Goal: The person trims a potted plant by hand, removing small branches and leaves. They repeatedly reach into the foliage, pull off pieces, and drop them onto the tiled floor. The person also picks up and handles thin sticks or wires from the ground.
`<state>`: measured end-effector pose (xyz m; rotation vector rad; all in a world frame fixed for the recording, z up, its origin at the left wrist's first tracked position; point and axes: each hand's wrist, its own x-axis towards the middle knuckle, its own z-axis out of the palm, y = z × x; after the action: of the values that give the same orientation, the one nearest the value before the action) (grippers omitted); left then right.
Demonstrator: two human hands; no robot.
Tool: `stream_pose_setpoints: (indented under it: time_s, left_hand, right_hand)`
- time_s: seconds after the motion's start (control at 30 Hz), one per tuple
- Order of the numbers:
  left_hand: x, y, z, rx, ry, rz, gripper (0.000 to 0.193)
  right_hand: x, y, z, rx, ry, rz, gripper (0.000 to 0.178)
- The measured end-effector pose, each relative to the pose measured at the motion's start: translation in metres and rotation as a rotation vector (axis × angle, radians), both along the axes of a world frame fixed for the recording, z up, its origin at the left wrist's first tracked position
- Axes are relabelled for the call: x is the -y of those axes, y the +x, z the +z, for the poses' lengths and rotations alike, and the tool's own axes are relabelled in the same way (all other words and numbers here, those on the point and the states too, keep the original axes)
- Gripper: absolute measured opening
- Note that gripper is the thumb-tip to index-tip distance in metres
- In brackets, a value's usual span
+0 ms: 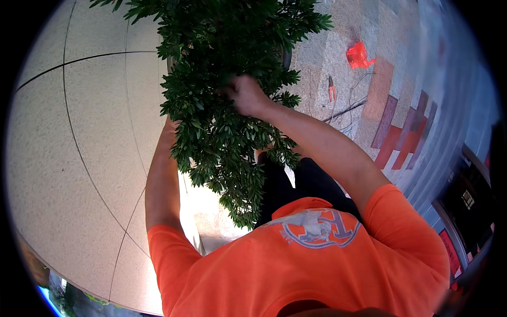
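Note:
A leafy green bush [222,137] fills the upper middle, its lower foliage hanging down toward my legs. My right hand [246,96] reaches into the leaves from the right. Its fingers are curled and partly buried in the foliage, so what they pinch cannot be made out. My left forearm comes up along the bush's left side, and my left hand [171,122] passes behind the leaves. Only a bit of that hand shows; its fingers are hidden.
A pale tiled wall [95,132] rises close on the left. On the stone paving to the right lie red-handled pruning shears [331,91], bare cut branches [346,110] and a red watering can [358,56]. A dark pot edge [287,59] shows behind the bush.

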<state>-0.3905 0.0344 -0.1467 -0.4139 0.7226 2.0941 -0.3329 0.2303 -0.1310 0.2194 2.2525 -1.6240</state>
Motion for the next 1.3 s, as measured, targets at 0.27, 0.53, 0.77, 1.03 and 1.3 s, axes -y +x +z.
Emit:
stream_pose_setpoints:
  time_s: [0.27,0.53,0.77,1.03,1.3]
  left_hand:
    - [-0.001,0.003,-0.002,-0.009,-0.023,-0.029,0.034]
    - [0.005,0.007,0.003,-0.021,-0.046,-0.049,0.033]
    - [0.044,0.009,-0.008,-0.149,-0.342,-0.237,0.033]
    - [0.111,-0.002,-0.013,-0.694,-1.395,-0.726,0.034]
    - [0.135,0.08,0.109,-0.442,-1.388,-0.103,0.036]
  right_hand:
    - [-0.005,0.0,-0.016,0.026,-0.089,0.062,0.023]
    - [-0.024,0.013,-0.004,0.035,-0.058,0.12,0.033]
    - [-0.028,0.027,-0.013,-0.116,0.396,0.297,0.03]
    - [-0.077,0.053,0.005,0.194,0.536,0.162,0.017]
    - [-0.145,0.128,0.068,0.172,0.064,-0.156,0.014]
